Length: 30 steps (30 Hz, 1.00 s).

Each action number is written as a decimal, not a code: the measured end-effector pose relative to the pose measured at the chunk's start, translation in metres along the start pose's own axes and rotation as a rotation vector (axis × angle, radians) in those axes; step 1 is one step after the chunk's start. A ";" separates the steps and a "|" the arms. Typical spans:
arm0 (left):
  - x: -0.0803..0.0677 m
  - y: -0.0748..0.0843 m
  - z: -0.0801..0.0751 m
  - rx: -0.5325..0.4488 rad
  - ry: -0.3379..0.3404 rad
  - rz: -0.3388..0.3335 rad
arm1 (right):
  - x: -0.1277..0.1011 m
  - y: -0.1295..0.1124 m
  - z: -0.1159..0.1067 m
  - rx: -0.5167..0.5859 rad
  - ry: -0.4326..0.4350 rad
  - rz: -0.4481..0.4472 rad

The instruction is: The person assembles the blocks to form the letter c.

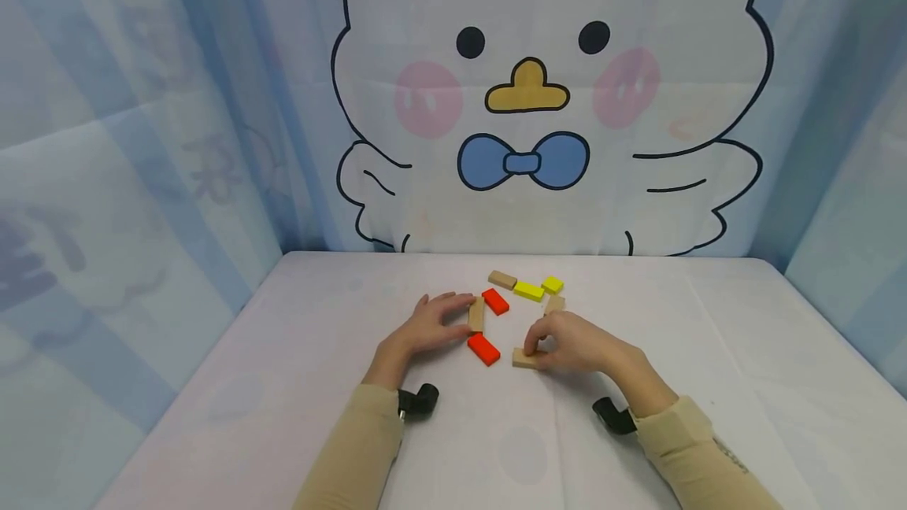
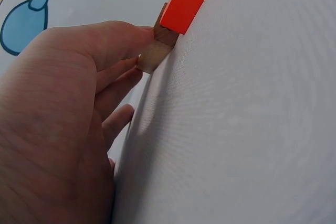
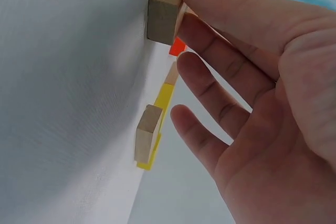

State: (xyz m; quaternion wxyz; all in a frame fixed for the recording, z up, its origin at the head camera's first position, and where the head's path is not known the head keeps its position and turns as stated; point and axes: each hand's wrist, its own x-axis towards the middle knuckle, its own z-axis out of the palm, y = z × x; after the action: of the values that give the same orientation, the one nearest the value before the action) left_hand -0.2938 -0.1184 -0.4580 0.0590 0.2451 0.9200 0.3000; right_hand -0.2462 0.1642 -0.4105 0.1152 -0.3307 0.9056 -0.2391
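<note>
The left hand (image 1: 428, 325) rests on the desk (image 1: 283, 384) with its fingers stretched forward, and its fingertips (image 2: 142, 38) press against the side of an upright-lying plain wooden block (image 1: 476, 314); the fingers are fairly straight rather than wrapped round it. Just beyond that block, on the far side from the left hand, lies a red block (image 1: 495, 301), and a second red block (image 1: 483, 349) lies near the thumb side, between the two hands.

The right hand (image 1: 570, 343) has its thumb and forefinger closed on another wooden block (image 1: 524, 358), pinching its end while it lies flat on the desk; the other fingers (image 3: 210, 98) are loosely spread and touch nothing. Just past the right hand's knuckles sits a small wooden block (image 1: 555, 304). Further off from both hands are a yellow block (image 1: 528, 290), a smaller yellow block (image 1: 552, 284) beside it, and a tan block (image 1: 502, 279) to their left.

Behind the desk hangs a curtain (image 1: 546, 101) printed with a cartoon duck in a blue bow tie.
</note>
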 end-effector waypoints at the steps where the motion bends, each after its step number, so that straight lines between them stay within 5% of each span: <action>1: 0.000 0.000 0.000 0.003 0.000 0.000 | 0.000 0.000 0.000 0.001 -0.003 -0.004; 30: -0.001 0.003 0.000 -0.001 0.008 -0.015 | 0.002 -0.015 0.010 0.016 -0.030 -0.064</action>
State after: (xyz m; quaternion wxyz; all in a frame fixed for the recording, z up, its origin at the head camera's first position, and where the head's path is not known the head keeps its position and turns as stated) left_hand -0.2916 -0.1170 -0.4564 0.0577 0.2371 0.9219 0.3010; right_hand -0.2362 0.1496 -0.4113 0.1239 -0.3622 0.8908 -0.2449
